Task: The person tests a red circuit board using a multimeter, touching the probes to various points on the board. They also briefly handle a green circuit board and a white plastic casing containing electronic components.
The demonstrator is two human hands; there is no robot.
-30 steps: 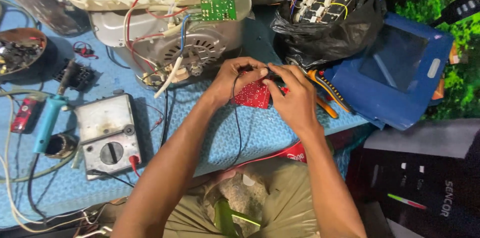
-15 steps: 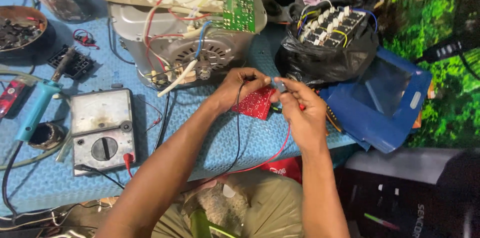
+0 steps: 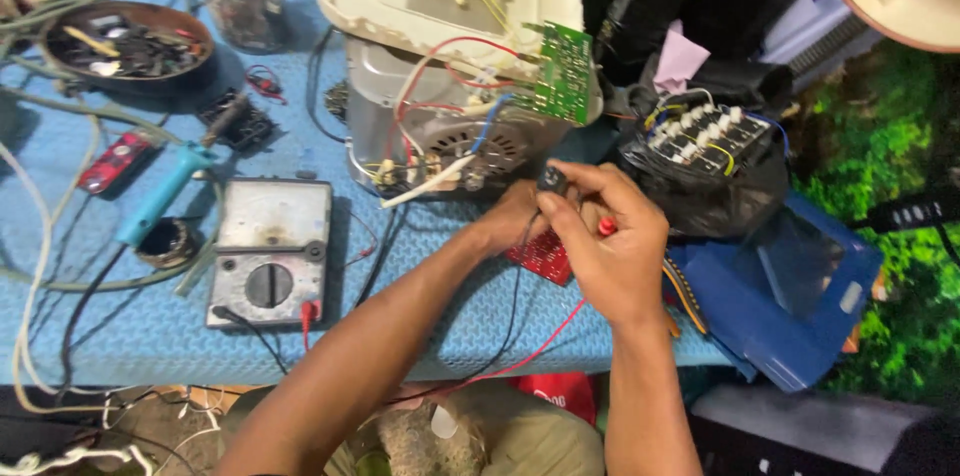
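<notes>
Two hands work two meter probes over one small red circuit board on a blue tabletop (image 3: 130,326).

The right hand (image 3: 610,246) pinches one black probe (image 3: 552,181) and one red probe (image 3: 605,227) together; the left hand (image 3: 510,226) rests on the red circuit board (image 3: 540,256) just beneath — its grip is hidden. One grey analog multimeter (image 3: 268,251) lies to the left, near one blue soldering iron (image 3: 160,194). One opened appliance (image 3: 450,56) with one green circuit board (image 3: 565,71) stands behind — just beyond the hands.

Repair workshop: multimeter (image 3: 270,252), circuit boards (image 3: 566,72)
</notes>
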